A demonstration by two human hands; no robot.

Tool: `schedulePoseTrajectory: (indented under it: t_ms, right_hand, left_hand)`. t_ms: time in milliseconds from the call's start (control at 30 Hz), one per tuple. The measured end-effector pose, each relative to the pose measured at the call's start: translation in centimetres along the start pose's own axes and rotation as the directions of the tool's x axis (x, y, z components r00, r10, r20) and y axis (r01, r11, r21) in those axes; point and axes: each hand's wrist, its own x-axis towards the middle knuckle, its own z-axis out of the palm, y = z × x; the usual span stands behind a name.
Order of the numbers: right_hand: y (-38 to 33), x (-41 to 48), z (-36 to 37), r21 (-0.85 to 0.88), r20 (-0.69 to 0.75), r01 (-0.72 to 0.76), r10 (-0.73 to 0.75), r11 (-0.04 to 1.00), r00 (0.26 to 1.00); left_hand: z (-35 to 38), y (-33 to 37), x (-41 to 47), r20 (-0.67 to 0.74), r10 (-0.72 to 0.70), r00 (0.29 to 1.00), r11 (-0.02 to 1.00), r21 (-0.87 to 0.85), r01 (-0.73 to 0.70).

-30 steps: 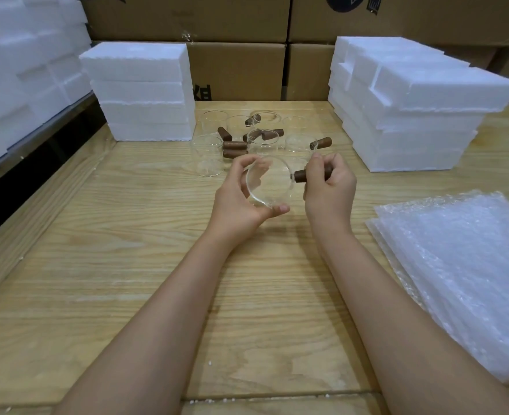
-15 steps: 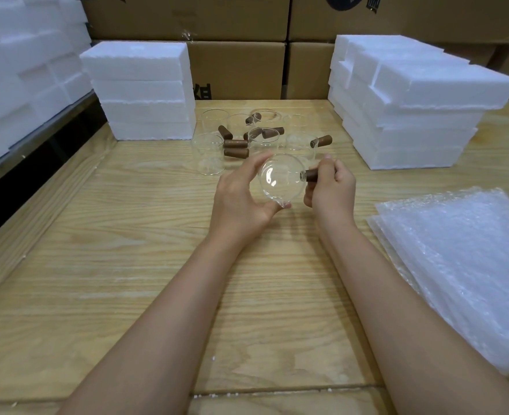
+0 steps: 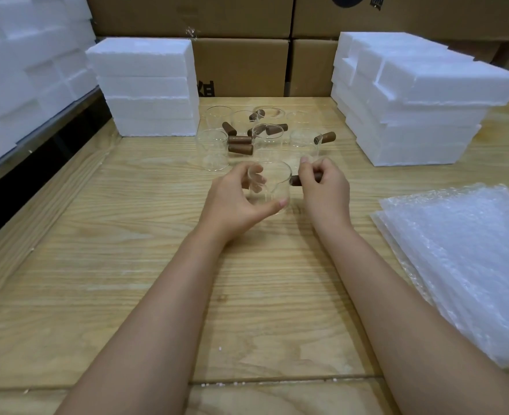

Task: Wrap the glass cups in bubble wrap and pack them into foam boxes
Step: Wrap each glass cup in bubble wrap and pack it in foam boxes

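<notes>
Now that we have tipped the glass cup (image 3: 269,187) from face-on to nearly upright at frame centre, left hand (image 3: 235,202) curled round it, right hand (image 3: 325,190) pinching its wooden handle (image 3: 295,180), we judge it ready for wrapping.

Views: one, head-worn, wide-angle.
Position: above the near edge of the counter (image 3: 112,265), at the person's head height.
Direction: forward and down, along both forearms toward the cardboard boxes (image 3: 241,67) behind the far edge.
Proximity: close; left hand (image 3: 235,202) and right hand (image 3: 325,190) lie near frame centre.
Margins: left foam stack (image 3: 145,85), right foam stack (image 3: 412,100), bubble wrap (image 3: 463,259) at the right edge.
</notes>
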Motion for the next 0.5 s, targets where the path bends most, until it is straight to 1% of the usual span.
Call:
schedulePoseTrajectory:
  t_ms: [100, 233, 367, 433, 500]
  right_hand:
    - [0.2, -0.3, 0.2, -0.124, 0.044, 0.046, -0.041, 0.991, 0.998]
    - [0.5, -0.4, 0.0, -0.258, 0.073, 0.057, -0.039, 0.965, 0.997]
    - [0.5, -0.7, -0.2, -0.343, 0.052, 0.041, -0.024, 0.938, 0.998]
    - [0.1, -0.9, -0.3, -0.385, 0.068, 0.057, -0.033, 0.921, 0.997]
    - [-0.8, -0.7, -0.9, -0.461, 0.073, 0.092, -0.066, 0.882, 0.995]
  left_hand:
    - [-0.7, -0.6, 0.1, 0.049, -0.054, 0.997, 0.999, 0.0, 0.054]
    - [-0.6, -0.8, 0.0, 0.067, -0.064, 0.996, 0.997, 0.048, 0.061]
    - [-0.6, -0.9, 0.1, 0.098, -0.087, 0.991, 0.996, 0.005, 0.087]
    - [-0.6, -0.9, 0.1, 0.118, -0.088, 0.989, 0.996, -0.007, 0.089]
    - [-0.6, -1.0, 0.2, 0.142, -0.093, 0.986, 0.995, -0.026, 0.098]
